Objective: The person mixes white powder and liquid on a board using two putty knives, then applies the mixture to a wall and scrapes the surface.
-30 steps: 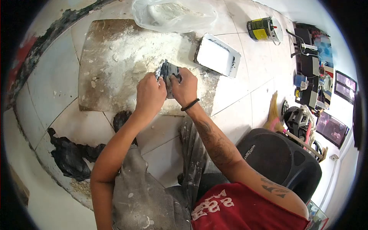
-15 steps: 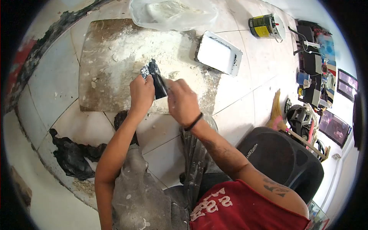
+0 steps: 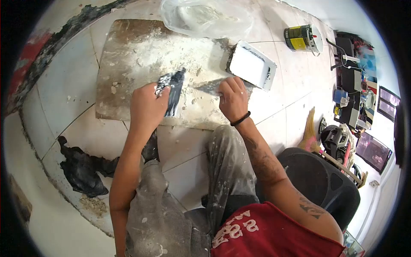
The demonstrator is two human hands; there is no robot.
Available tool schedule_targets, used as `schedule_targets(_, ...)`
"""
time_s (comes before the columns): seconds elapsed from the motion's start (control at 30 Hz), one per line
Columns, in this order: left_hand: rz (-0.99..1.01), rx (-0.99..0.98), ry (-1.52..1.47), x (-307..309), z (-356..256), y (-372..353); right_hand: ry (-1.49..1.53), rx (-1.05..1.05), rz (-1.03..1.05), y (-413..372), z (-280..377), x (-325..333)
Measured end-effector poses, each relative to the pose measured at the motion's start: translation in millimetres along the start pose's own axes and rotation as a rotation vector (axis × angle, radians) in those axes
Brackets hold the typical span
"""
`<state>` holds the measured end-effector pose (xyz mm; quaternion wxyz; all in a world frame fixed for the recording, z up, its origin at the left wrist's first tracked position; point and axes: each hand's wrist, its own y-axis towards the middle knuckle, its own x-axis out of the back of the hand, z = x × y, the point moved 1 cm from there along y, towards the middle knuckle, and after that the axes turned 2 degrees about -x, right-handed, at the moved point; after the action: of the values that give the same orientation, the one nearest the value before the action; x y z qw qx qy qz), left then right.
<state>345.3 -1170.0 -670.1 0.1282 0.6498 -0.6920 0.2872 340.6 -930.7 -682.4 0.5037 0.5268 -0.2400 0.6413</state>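
Your left hand has its fingers closed round a dark, plaster-smeared metal scraper; your right hand fingers grip a grey flat blade against the powder-dusted brown board.

Left hand: scraper; right hand: putty knife

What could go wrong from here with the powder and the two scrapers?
The right hand presses its blade near the tray; a wide stroke might knock it. Loose powder lies close to the near edge of the board, so scraping may push it onto the tiles. The left hand holds the dark scraper over the mix; lumps could drop off.
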Motion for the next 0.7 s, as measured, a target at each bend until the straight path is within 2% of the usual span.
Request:
schedule_targets(0.1, 0.049, -0.189, 0.132, 8, -24, -8, -0.007, 0.192, -0.038, -4, 12, -5)
schedule_targets(0.13, 0.064, -0.294, 0.196, 0, -24, -10, -0.003, 0.246, -0.037, -4, 15, -7)
schedule_targets(0.2, 0.064, -0.38, 0.18, -17, -26, -12, 0.054, 0.341, -0.072, -3, 21, -14)
schedule_targets(0.4, 0.104, -0.46, 0.306, -47, -12, -3, 0.151, 0.445, -0.061, 3, 36, -11)
schedule_targets(0.47, 0.047, -0.454, 0.287, -48, -2, 11, 0.14, 0.418, -0.043, 3, 39, -2)
schedule_targets(0.5, 0.019, -0.449, 0.277, -47, 2, 16, 0.139, 0.401, -0.052, 1, 39, 3)
schedule_targets(0.57, 0.034, -0.228, 0.134, -43, 7, 25, 0.094, 0.299, 0.012, -2, 38, 17)
schedule_targets(0.67, -0.006, 0.009, -0.064, -34, 11, 31, 0.079, -0.168, 0.008, -11, 17, 16)
schedule_targets(0.7, -0.019, 0.064, -0.111, -34, 16, 32, 0.191, -0.351, -0.011, -11, 15, 19)
